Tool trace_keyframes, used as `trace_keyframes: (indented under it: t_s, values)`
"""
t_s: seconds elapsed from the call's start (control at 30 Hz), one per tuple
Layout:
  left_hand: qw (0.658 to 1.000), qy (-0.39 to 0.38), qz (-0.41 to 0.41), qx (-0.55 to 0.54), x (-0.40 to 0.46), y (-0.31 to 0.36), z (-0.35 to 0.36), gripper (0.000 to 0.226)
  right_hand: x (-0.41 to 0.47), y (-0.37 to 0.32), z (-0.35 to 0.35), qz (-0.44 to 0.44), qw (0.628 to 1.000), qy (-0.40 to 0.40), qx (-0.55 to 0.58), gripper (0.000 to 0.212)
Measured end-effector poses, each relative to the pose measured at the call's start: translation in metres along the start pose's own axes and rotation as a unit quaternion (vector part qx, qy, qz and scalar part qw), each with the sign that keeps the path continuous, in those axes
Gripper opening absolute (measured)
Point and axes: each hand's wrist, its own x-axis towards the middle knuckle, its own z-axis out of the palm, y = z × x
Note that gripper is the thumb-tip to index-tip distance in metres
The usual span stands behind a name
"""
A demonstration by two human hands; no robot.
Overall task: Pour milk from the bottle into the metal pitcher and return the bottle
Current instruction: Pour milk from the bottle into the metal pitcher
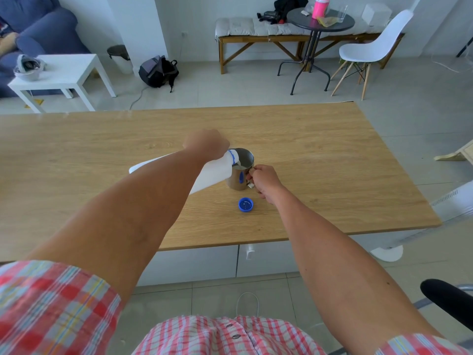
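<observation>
I see a wooden table (102, 155) bearing every task item. My left hand (208, 144) grips the white milk bottle (215, 172), fingers wrapped round its upper body, tipped so the blue-ringed neck rests over the rim of the metal pitcher (239, 172); milk shows inside. No label or writing is legible. My right hand (265, 179) pinches the pitcher's handle. The blue cap (245, 204) lies inverted just before the pitcher.

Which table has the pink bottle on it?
The round dark table by the white chair. The pink bottle stands there, not on the wooden table or small white one.
</observation>
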Motion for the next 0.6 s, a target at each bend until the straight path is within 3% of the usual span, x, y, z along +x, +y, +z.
trace_keyframes:
  t_s: [0.6]
  values:
    - [1.0, 0.003, 0.007, 0.011, 0.0011, 0.0007, 0.0004, 0.028, -0.0003, 0.0004, -0.0009, -0.002, 1.0, 0.006, 0.002, 0.024]
